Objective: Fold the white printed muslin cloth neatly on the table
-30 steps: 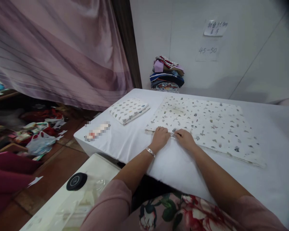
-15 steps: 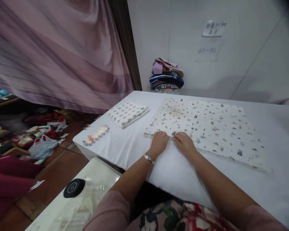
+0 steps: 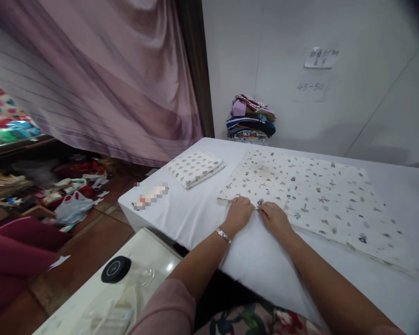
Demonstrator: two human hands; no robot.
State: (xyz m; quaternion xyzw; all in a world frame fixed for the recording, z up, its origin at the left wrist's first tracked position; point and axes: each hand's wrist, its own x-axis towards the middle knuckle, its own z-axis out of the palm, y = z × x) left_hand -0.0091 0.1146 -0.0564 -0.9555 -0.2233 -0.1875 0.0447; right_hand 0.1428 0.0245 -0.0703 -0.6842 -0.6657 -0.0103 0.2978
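Note:
A large cream cloth with small dark prints (image 3: 310,195) lies spread flat on the white-covered table (image 3: 261,260). My left hand (image 3: 240,211) and my right hand (image 3: 275,217) sit side by side at its near edge, fingers curled and pinching the hem. A silver bracelet circles my left wrist. A smaller folded cloth with the same kind of print (image 3: 195,167) rests to the left of the big one.
A stack of folded coloured fabrics (image 3: 250,118) sits against the wall at the table's far end. A purple curtain (image 3: 101,88) hangs at left. Bags and clutter (image 3: 70,195) cover the floor. A black round disc (image 3: 116,269) lies on a white surface near me.
Both hands have stayed at the cloth's near edge, still pinched together. The head camera has shifted slightly, so the scene sits a little lower and further right.

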